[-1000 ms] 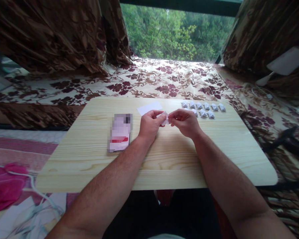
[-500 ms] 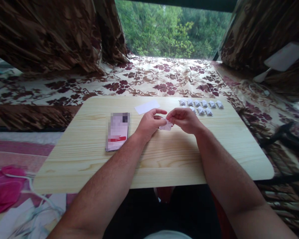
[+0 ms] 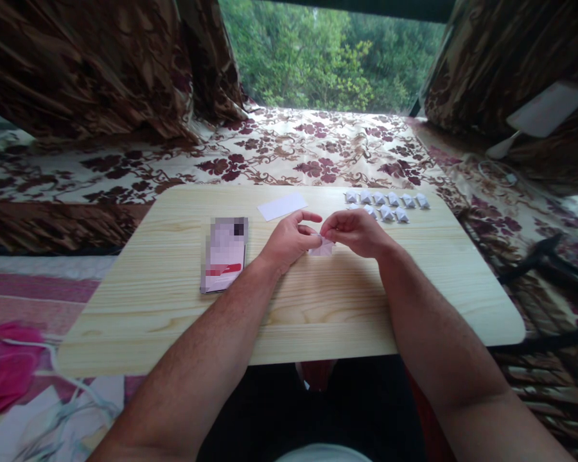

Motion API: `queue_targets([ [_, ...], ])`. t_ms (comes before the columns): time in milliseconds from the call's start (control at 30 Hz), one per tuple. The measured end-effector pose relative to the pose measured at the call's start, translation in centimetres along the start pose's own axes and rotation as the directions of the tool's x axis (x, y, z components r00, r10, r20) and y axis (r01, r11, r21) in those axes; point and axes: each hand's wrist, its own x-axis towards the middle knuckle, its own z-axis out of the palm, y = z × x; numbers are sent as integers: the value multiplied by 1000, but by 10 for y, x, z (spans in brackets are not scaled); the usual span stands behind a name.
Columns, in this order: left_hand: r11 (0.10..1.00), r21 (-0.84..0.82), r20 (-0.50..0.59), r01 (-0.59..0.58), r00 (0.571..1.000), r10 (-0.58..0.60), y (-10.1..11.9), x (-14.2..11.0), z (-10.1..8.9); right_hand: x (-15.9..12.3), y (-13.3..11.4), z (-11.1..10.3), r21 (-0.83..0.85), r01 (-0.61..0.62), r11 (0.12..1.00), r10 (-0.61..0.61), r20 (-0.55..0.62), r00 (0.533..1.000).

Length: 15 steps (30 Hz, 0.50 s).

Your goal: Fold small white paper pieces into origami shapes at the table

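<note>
A small piece of folded white paper (image 3: pixel 322 248) is held between my two hands, above the middle of the table. My left hand (image 3: pixel 293 239) pinches its left side, with the index finger arched above. On the other side, the fingertips of my right hand (image 3: pixel 354 231) are closed on its upper right edge. My fingers cover part of the paper, so its full shape is hidden. Just beyond my left hand lies a flat white paper strip (image 3: pixel 282 206). Several small folded white paper pieces with raised points (image 3: pixel 386 213) sit in two rows past my right hand.
A phone (image 3: pixel 224 255), partly blurred, lies left of my left forearm on the light wooden table (image 3: pixel 183 327). Behind the table spreads a floral cloth (image 3: pixel 318 144) below a window. A white lamp (image 3: pixel 549 109) stands at the right, and a pink cloth (image 3: pixel 9 362) lies at lower left.
The folded paper has tipped down and shows more of its face below my fingers. My left index finger has lifted and arched. The whole view has shifted slightly.
</note>
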Motion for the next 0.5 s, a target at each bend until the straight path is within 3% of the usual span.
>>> queue_targets([
  [500, 1000, -9, -12, 14, 1000, -14, 2, -1, 2, 1, 2, 5, -88, -29, 996, 25, -49, 998],
])
